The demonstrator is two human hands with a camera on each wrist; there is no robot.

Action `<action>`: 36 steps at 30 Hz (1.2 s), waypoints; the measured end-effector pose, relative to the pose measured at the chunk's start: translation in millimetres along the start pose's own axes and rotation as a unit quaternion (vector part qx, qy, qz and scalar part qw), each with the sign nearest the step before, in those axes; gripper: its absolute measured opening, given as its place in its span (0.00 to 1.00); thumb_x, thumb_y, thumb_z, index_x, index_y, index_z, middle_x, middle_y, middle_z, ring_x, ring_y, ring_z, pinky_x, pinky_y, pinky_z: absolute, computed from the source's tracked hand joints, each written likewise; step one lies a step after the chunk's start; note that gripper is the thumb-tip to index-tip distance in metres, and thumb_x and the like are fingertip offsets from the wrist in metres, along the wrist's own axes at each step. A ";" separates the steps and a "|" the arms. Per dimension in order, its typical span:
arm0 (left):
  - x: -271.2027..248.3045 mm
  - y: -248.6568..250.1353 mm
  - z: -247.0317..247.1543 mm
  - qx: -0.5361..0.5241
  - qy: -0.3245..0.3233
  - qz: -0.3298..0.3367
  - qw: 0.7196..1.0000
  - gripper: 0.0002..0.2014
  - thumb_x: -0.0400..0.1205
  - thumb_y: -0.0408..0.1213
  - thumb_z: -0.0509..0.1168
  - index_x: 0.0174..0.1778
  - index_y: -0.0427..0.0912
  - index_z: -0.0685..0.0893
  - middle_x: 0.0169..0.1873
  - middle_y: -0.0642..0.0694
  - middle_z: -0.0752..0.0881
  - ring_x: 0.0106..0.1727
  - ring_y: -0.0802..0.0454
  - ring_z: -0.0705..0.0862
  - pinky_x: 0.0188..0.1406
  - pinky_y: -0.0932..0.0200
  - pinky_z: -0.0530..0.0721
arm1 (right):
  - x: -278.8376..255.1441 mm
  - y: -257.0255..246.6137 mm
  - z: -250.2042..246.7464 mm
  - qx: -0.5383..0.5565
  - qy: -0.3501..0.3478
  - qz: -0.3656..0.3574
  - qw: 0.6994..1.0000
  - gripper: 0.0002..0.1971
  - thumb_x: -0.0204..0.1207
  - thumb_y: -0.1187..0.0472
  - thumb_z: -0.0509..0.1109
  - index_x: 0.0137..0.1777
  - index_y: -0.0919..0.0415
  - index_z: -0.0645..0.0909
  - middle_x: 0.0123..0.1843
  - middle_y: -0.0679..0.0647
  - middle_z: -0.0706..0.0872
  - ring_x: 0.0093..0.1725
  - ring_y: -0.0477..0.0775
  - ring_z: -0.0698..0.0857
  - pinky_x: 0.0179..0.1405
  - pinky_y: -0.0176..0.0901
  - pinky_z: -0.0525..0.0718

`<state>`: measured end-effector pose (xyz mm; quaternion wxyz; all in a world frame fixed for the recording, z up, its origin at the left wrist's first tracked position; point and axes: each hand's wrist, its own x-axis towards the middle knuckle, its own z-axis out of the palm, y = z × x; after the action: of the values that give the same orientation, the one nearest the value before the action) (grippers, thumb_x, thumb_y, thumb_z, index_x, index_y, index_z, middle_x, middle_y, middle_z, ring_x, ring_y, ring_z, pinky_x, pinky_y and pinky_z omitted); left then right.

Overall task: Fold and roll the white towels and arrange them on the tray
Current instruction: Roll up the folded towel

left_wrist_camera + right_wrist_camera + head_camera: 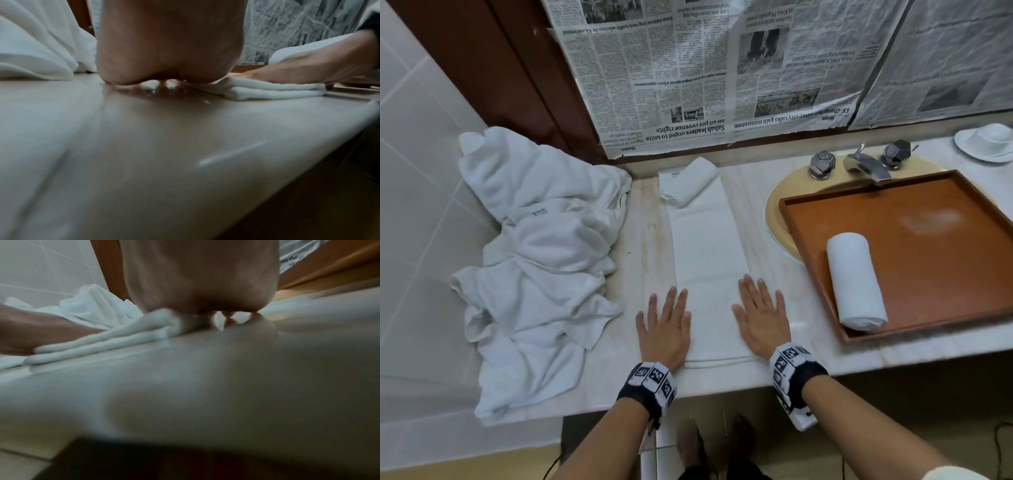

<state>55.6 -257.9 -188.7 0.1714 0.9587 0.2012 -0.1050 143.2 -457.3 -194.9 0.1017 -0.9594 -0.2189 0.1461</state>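
A white towel [709, 260], folded into a long narrow strip, lies on the marble counter and runs away from me, its far corner turned over. My left hand [666, 323] lies flat with straight fingers on the strip's left edge near its front end. My right hand [762, 318] presses flat on the right edge. The wrist views show the strip's layered front edge [267, 91] [98, 342] under both palms. One rolled white towel [856, 281] lies at the front left of the brown wooden tray [945, 260].
A heap of loose white towels [541, 253] covers the counter's left end. The tray rests over a sink [777, 219] with a chrome tap [863, 164] behind it. A white dish [986, 142] sits far right. Newspaper [722, 68] covers the wall behind.
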 end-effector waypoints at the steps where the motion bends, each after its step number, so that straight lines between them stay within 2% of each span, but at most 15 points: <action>1: -2.9 -0.8 -1.0 -0.003 0.001 0.000 1.000 0.26 0.90 0.55 0.38 0.86 0.68 0.41 0.86 0.65 0.40 0.88 0.49 0.39 0.84 0.35 0.40 | -6.2 3.3 0.3 -0.001 0.006 0.005 1.000 0.31 0.85 0.44 0.32 0.87 0.52 0.36 0.87 0.44 0.33 0.87 0.49 0.36 0.84 0.57 0.34; 4: -17.4 4.2 -2.6 -0.026 0.001 0.034 0.999 0.28 0.89 0.52 0.43 0.87 0.61 0.50 0.87 0.61 0.47 0.88 0.47 0.47 0.83 0.35 0.48 | -31.9 1.7 6.4 0.017 0.015 -0.032 0.999 0.34 0.83 0.44 0.31 0.88 0.55 0.43 0.88 0.46 0.40 0.87 0.50 0.42 0.85 0.55 0.36; 6: -29.6 1.4 0.4 -0.055 0.008 0.098 0.994 0.30 0.85 0.55 0.47 0.86 0.59 0.59 0.85 0.57 0.60 0.85 0.49 0.59 0.82 0.38 0.58 | -50.2 0.0 14.4 0.020 0.028 -0.087 0.996 0.31 0.86 0.45 0.41 0.87 0.55 0.55 0.88 0.47 0.51 0.87 0.52 0.50 0.84 0.54 0.42; 10: -52.3 -19.5 10.6 -0.100 0.052 0.207 0.972 0.23 0.77 0.55 0.65 0.70 0.61 0.79 0.70 0.57 0.79 0.70 0.52 0.76 0.64 0.44 0.80 | -72.2 13.5 8.9 0.011 0.067 -0.128 0.989 0.25 0.80 0.45 0.57 0.73 0.55 0.79 0.78 0.52 0.77 0.77 0.56 0.75 0.76 0.53 0.68; 12: -62.0 -23.1 13.7 -0.081 0.056 0.238 0.966 0.20 0.74 0.54 0.68 0.63 0.63 0.81 0.64 0.60 0.81 0.65 0.56 0.75 0.56 0.50 0.80 | -79.7 21.7 -1.3 0.019 0.085 -0.166 0.982 0.22 0.74 0.46 0.64 0.63 0.55 0.84 0.67 0.50 0.84 0.66 0.53 0.84 0.63 0.48 0.83; 13: -65.0 -23.5 14.4 -0.072 0.054 0.248 0.965 0.19 0.74 0.54 0.68 0.61 0.63 0.81 0.62 0.61 0.81 0.63 0.58 0.75 0.54 0.52 0.78 | -82.6 24.2 -4.6 0.017 0.085 -0.192 0.978 0.20 0.71 0.47 0.69 0.60 0.54 0.85 0.63 0.48 0.85 0.60 0.51 0.86 0.55 0.44 0.86; 15: -65.6 -20.0 12.5 -0.053 0.059 0.260 0.962 0.16 0.74 0.53 0.67 0.58 0.63 0.81 0.57 0.62 0.82 0.58 0.59 0.76 0.49 0.56 0.78 | -84.3 25.8 -7.2 0.011 0.086 -0.221 0.971 0.18 0.63 0.52 0.80 0.54 0.54 0.87 0.56 0.47 0.86 0.53 0.48 0.86 0.45 0.37 0.88; 17: -62.3 -13.1 10.1 -0.033 0.074 0.260 0.962 0.12 0.75 0.51 0.65 0.54 0.61 0.82 0.50 0.62 0.83 0.51 0.58 0.79 0.42 0.58 0.79 | -79.8 26.2 -1.9 0.007 0.099 -0.222 0.970 0.17 0.57 0.61 0.83 0.46 0.56 0.87 0.50 0.48 0.86 0.47 0.49 0.86 0.37 0.36 0.86; 21: -59.3 2.3 7.0 0.014 0.093 0.243 0.966 0.10 0.71 0.45 0.62 0.45 0.53 0.84 0.40 0.56 0.82 0.39 0.51 0.82 0.34 0.56 0.78 | -69.8 16.7 1.3 -0.042 0.122 -0.229 0.965 0.06 0.60 0.66 0.69 0.37 0.59 0.81 0.41 0.52 0.82 0.39 0.53 0.82 0.27 0.40 0.80; 25: -55.2 16.5 1.8 0.017 0.072 0.185 0.980 0.11 0.67 0.45 0.59 0.42 0.48 0.81 0.35 0.53 0.80 0.34 0.48 0.81 0.37 0.53 0.78 | -64.4 5.6 -7.5 -0.034 0.101 -0.183 0.977 0.07 0.57 0.63 0.72 0.36 0.58 0.80 0.34 0.51 0.80 0.34 0.53 0.81 0.22 0.39 0.76; 27: -51.5 18.5 -2.6 -0.034 0.057 0.161 0.985 0.11 0.71 0.43 0.60 0.47 0.46 0.79 0.39 0.51 0.81 0.36 0.45 0.82 0.38 0.53 0.75 | -59.6 3.9 -10.6 0.007 0.091 -0.143 0.985 0.06 0.63 0.61 0.71 0.41 0.58 0.81 0.36 0.50 0.81 0.35 0.54 0.83 0.24 0.41 0.78; 29: -47.3 18.8 -9.4 -0.092 0.037 0.133 0.986 0.13 0.78 0.40 0.62 0.57 0.44 0.77 0.46 0.49 0.82 0.41 0.44 0.83 0.41 0.53 0.74 | -52.5 6.2 -12.5 0.062 0.067 -0.093 0.991 0.09 0.75 0.60 0.67 0.53 0.60 0.83 0.46 0.52 0.85 0.46 0.57 0.84 0.40 0.46 0.81; 31: -42.1 14.8 -15.8 -0.159 0.025 0.101 0.982 0.12 0.81 0.39 0.64 0.59 0.45 0.75 0.46 0.50 0.82 0.43 0.47 0.82 0.44 0.54 0.75 | -48.2 6.7 -16.4 0.120 0.040 -0.054 0.990 0.13 0.81 0.58 0.63 0.62 0.60 0.81 0.55 0.53 0.85 0.55 0.56 0.83 0.55 0.49 0.79; 34: -31.0 7.1 -17.9 -0.212 0.039 0.064 0.974 0.02 0.82 0.37 0.66 0.48 0.47 0.80 0.40 0.49 0.84 0.40 0.54 0.79 0.43 0.62 0.71 | -46.5 8.5 -19.9 0.177 0.052 -0.032 0.982 0.12 0.81 0.59 0.64 0.62 0.59 0.80 0.55 0.52 0.82 0.52 0.54 0.82 0.56 0.49 0.78; 36: -27.9 4.7 -14.9 -0.217 0.044 0.059 0.973 0.01 0.83 0.38 0.67 0.48 0.46 0.83 0.43 0.48 0.83 0.41 0.56 0.79 0.41 0.67 0.68 | -46.1 9.8 -21.1 0.206 0.073 -0.029 0.975 0.11 0.80 0.60 0.66 0.61 0.57 0.79 0.55 0.51 0.78 0.46 0.51 0.80 0.52 0.47 0.78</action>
<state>34.5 -266.2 -166.1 0.3724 0.9124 0.1695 -0.0061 114.1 -489.4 -166.8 0.3174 -0.9191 -0.2036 0.1146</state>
